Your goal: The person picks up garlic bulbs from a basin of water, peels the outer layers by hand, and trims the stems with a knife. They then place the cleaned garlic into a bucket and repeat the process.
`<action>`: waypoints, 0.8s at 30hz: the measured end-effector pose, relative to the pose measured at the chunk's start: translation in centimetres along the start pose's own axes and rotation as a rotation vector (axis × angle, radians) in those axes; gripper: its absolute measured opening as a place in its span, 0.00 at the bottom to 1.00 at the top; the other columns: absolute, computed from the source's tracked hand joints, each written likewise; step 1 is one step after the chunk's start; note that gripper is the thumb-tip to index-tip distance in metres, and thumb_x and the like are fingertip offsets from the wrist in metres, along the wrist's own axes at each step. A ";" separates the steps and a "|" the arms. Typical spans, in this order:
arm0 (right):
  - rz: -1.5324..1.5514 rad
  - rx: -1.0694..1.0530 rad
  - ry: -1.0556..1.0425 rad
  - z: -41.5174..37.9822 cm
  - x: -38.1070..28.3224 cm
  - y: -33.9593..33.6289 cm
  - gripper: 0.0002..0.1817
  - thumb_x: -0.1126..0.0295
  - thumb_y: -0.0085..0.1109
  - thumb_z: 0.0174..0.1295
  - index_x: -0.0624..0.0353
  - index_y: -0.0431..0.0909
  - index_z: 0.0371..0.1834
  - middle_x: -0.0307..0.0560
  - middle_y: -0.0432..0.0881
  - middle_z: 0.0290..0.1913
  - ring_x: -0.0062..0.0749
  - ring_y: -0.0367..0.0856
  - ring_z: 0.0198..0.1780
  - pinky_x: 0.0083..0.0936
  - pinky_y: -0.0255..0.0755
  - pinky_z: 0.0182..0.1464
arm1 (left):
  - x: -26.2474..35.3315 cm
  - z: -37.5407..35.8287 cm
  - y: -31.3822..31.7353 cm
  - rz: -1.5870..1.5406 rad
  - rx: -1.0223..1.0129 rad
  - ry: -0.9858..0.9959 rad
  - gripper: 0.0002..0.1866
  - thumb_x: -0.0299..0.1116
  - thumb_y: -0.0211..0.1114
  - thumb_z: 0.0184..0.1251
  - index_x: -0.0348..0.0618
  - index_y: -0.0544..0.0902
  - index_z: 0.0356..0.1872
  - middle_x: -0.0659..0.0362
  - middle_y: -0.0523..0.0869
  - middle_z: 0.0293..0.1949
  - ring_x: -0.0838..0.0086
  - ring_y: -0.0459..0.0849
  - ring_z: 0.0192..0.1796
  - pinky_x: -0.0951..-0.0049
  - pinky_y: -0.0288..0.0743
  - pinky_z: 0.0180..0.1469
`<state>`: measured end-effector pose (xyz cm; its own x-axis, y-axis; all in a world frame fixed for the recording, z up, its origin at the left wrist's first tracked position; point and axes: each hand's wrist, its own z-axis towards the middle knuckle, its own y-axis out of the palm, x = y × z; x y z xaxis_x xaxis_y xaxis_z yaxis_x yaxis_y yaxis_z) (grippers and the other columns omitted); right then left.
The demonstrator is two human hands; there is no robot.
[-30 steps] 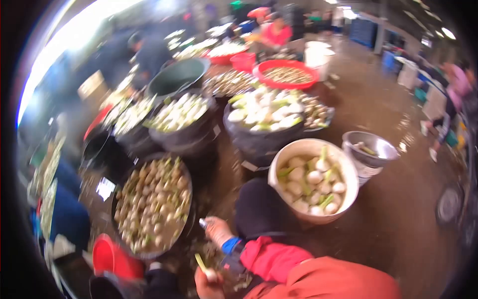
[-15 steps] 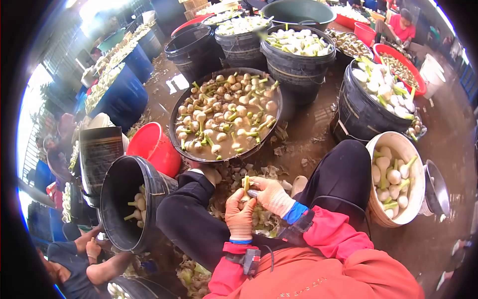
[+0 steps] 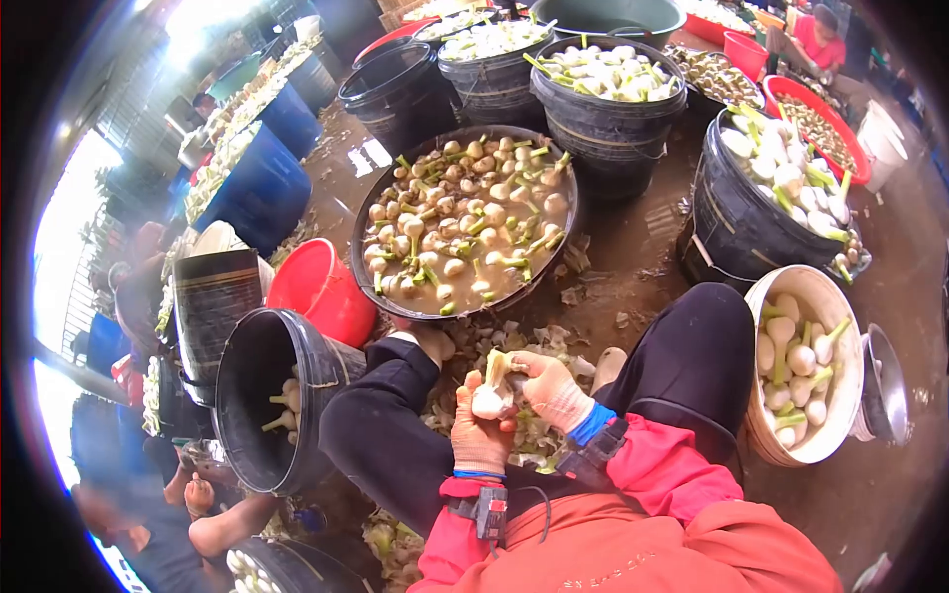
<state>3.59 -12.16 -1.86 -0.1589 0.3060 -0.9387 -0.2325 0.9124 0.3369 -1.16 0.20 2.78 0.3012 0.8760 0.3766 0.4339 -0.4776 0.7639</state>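
A garlic bulb with its stalk pointing up is held in my left hand, whose gloved fingers are closed around it. My right hand, also gloved, pinches at the bulb's right side, where loose brownish skin shows by the stalk. Whether a small tool is inside the right hand is hidden. Beyond my hands stands a wide dark basin of murky water with many stalked garlic bulbs. A white bucket holding pale, cleaned bulbs is by my right knee.
Peelings litter the floor between my legs. A tipped black bucket with some bulbs and a red bucket are on the left. Full black buckets stand behind the basin and at the right. Another person's hand is at lower left.
The bulb has turned so its white body shows more above my left hand. My right hand has shifted slightly right, and loose skin now shows at its fingertips. The whole view has moved slightly.
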 end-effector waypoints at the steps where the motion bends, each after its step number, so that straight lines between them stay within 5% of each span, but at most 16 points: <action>1: -0.133 0.008 0.010 -0.2 -1.9 -0.1 0.19 0.79 0.56 0.57 0.65 0.73 0.54 0.45 0.82 0.46 0.24 0.77 0.48 0.19 0.69 0.51 | 0.3 0.4 -0.3 0.000 0.013 -0.037 0.19 0.54 0.54 0.65 0.55 0.78 0.48 0.61 0.81 0.40 0.67 0.78 0.28 0.77 0.68 0.19; 2: -0.129 0.002 0.006 -0.6 -2.8 0.1 0.19 0.79 0.56 0.57 0.65 0.73 0.54 0.45 0.82 0.46 0.24 0.77 0.48 0.19 0.69 0.51 | 0.4 0.5 -0.5 0.002 0.013 -0.029 0.19 0.54 0.54 0.65 0.55 0.78 0.48 0.61 0.81 0.40 0.67 0.78 0.28 0.77 0.68 0.19; 4: 0.421 -0.072 0.144 -0.9 -4.2 0.5 0.18 0.76 0.61 0.57 0.65 0.74 0.53 0.41 0.81 0.45 0.24 0.77 0.49 0.19 0.69 0.53 | 0.4 0.2 0.1 0.054 0.048 0.048 0.21 0.54 0.53 0.66 0.54 0.76 0.52 0.61 0.81 0.41 0.68 0.77 0.29 0.78 0.68 0.20; 6: 0.466 -0.051 0.157 -0.9 -4.6 0.8 0.17 0.75 0.63 0.57 0.63 0.76 0.51 0.37 0.81 0.44 0.25 0.78 0.46 0.21 0.71 0.53 | -0.1 -0.5 0.3 0.121 -0.095 0.080 0.26 0.48 0.59 0.65 0.51 0.68 0.61 0.60 0.80 0.43 0.70 0.79 0.33 0.77 0.72 0.24; 8: 0.398 0.079 0.304 -0.6 -4.4 0.5 0.17 0.77 0.62 0.56 0.63 0.76 0.50 0.39 0.81 0.43 0.24 0.79 0.44 0.21 0.72 0.51 | -0.8 -0.7 0.2 0.861 -0.221 0.481 0.36 0.40 0.66 0.61 0.45 0.59 0.67 0.58 0.79 0.44 0.73 0.79 0.38 0.76 0.76 0.29; 12: 0.346 0.057 0.151 -1.2 -4.9 0.6 0.18 0.73 0.65 0.56 0.64 0.77 0.50 0.40 0.82 0.43 0.20 0.78 0.44 0.20 0.72 0.49 | -0.9 -0.9 0.3 0.727 -0.145 0.472 0.42 0.40 0.71 0.55 0.42 0.57 0.68 0.58 0.79 0.41 0.75 0.81 0.35 0.78 0.77 0.31; 13: 0.339 0.078 0.166 -1.0 -4.4 0.6 0.18 0.75 0.64 0.55 0.64 0.77 0.50 0.41 0.82 0.43 0.21 0.78 0.44 0.18 0.72 0.49 | -0.5 -1.1 0.7 0.753 -0.122 0.408 0.35 0.54 0.63 0.59 0.44 0.66 0.62 0.59 0.80 0.36 0.76 0.80 0.29 0.80 0.74 0.27; 14: 0.341 0.072 0.171 -1.1 -4.3 0.7 0.18 0.75 0.64 0.55 0.64 0.77 0.50 0.41 0.82 0.43 0.21 0.78 0.44 0.18 0.72 0.49 | 0.1 -1.0 0.2 0.753 -0.114 0.412 0.35 0.54 0.63 0.59 0.44 0.66 0.62 0.59 0.80 0.36 0.76 0.80 0.29 0.80 0.74 0.27; 16: 0.315 0.043 0.179 -1.3 -4.1 1.0 0.17 0.76 0.63 0.56 0.64 0.77 0.49 0.41 0.81 0.44 0.21 0.78 0.44 0.18 0.71 0.49 | 1.3 -0.4 -1.3 0.400 -0.249 -0.014 0.34 0.67 0.51 0.60 0.45 0.74 0.50 0.58 0.80 0.31 0.75 0.78 0.25 0.80 0.71 0.22; 17: 0.340 0.003 0.163 -1.5 -4.0 0.9 0.16 0.77 0.62 0.57 0.64 0.78 0.49 0.40 0.81 0.44 0.21 0.78 0.44 0.19 0.72 0.48 | 1.3 -0.1 -1.2 0.349 -0.205 -0.065 0.38 0.72 0.40 0.60 0.45 0.78 0.43 0.57 0.83 0.28 0.73 0.78 0.20 0.79 0.65 0.14; 18: 0.341 -0.002 0.169 -1.5 -3.8 1.1 0.16 0.77 0.62 0.57 0.64 0.78 0.49 0.40 0.81 0.44 0.21 0.78 0.44 0.19 0.72 0.48 | 1.2 0.4 -1.2 0.346 -0.198 -0.061 0.38 0.72 0.40 0.60 0.45 0.78 0.43 0.57 0.83 0.28 0.73 0.78 0.20 0.79 0.65 0.14; 20: 0.398 -0.031 0.208 -1.6 -3.6 1.5 0.19 0.84 0.56 0.55 0.64 0.75 0.53 0.43 0.81 0.46 0.27 0.79 0.47 0.22 0.75 0.46 | 0.6 1.2 -1.2 0.411 0.287 0.083 0.36 0.72 0.44 0.58 0.47 0.76 0.44 0.60 0.81 0.30 0.71 0.76 0.21 0.77 0.66 0.20; 21: 0.362 0.026 0.200 -1.4 -3.6 1.6 0.18 0.82 0.57 0.57 0.63 0.75 0.52 0.41 0.81 0.44 0.26 0.80 0.44 0.21 0.75 0.45 | 0.4 0.8 -1.0 0.505 0.366 0.156 0.37 0.72 0.46 0.58 0.46 0.76 0.46 0.60 0.82 0.32 0.71 0.78 0.25 0.77 0.65 0.20; 22: 0.365 0.031 0.196 -1.2 -3.7 1.3 0.18 0.82 0.57 0.57 0.63 0.75 0.52 0.41 0.81 0.44 0.26 0.80 0.44 0.21 0.75 0.45 | 0.8 1.2 -2.3 0.410 0.133 0.209 0.39 0.70 0.49 0.58 0.44 0.71 0.55 0.58 0.82 0.38 0.68 0.81 0.31 0.76 0.70 0.25; 24: 0.332 0.178 0.280 -0.9 -4.0 0.9 0.13 0.72 0.60 0.60 0.61 0.78 0.48 0.35 0.81 0.42 0.18 0.77 0.42 0.18 0.72 0.45 | -0.4 0.6 -1.8 0.509 0.191 0.422 0.40 0.67 0.51 0.60 0.46 0.63 0.62 0.56 0.80 0.46 0.68 0.81 0.39 0.74 0.75 0.32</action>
<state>3.15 -12.79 2.24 -0.4553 0.5262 -0.7182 0.0389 0.8176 0.5744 -1.59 0.68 0.96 0.1671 0.4723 0.8655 0.4797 -0.8059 0.3471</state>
